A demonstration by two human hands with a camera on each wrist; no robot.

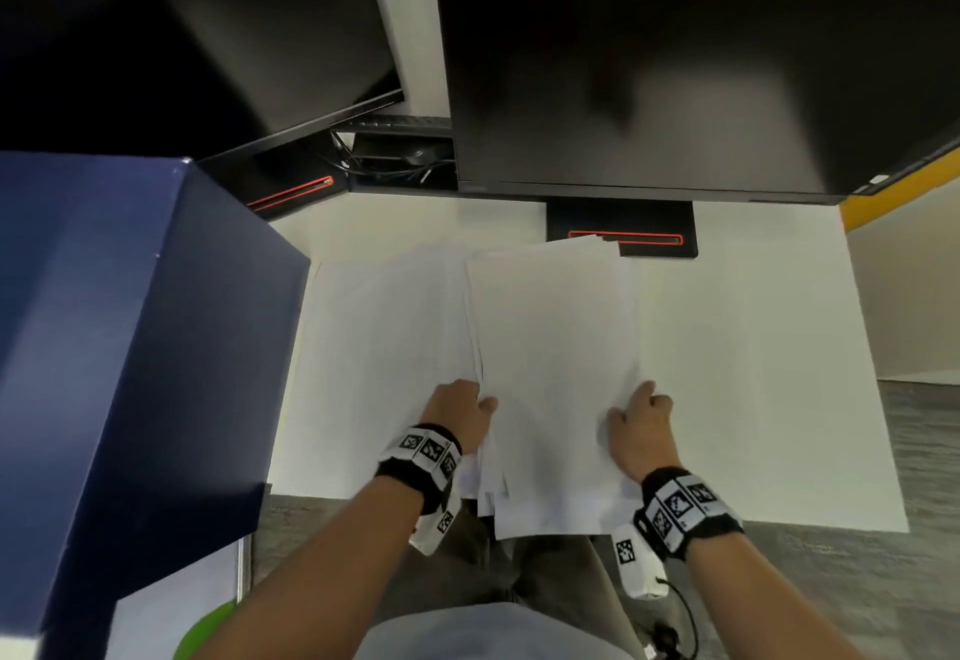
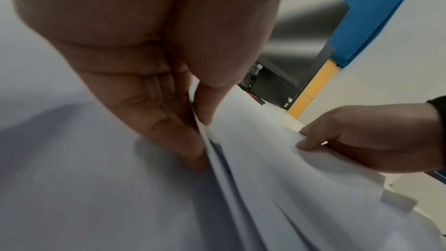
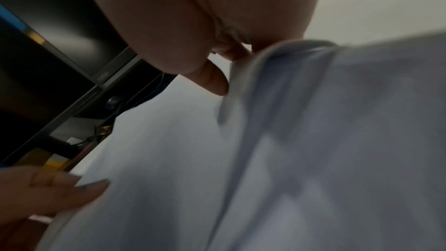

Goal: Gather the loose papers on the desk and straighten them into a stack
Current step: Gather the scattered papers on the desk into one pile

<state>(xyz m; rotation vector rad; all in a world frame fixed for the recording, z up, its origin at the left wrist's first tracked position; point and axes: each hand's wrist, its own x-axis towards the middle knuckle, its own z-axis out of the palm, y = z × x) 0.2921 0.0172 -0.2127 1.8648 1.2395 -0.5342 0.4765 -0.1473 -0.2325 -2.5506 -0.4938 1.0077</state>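
Observation:
A stack of white papers (image 1: 550, 373) sits mid-desk, its near end overhanging the front edge of the desk, with sheets fanned out unevenly along its left side. My left hand (image 1: 480, 399) pinches the stack's left edge, thumb on top and fingers (image 2: 178, 136) underneath. On the opposite side, my right hand (image 1: 631, 402) pinches the right edge, also thumb on top. More loose white sheets (image 1: 379, 347) lie flat on the desk to the left, partly under the stack. The wrist views show the stack (image 2: 277, 178) (image 3: 169, 159) bowed slightly between the left hand (image 2: 201, 140) and the right hand (image 3: 224, 75).
The white desk (image 1: 753, 373) has bare room right of the stack. A tall dark blue box (image 1: 130, 347) stands close on the left. Two dark monitors (image 1: 649, 61) (image 1: 260, 35) hang over the back, with a black stand base (image 1: 621, 228) touching the stack's far end.

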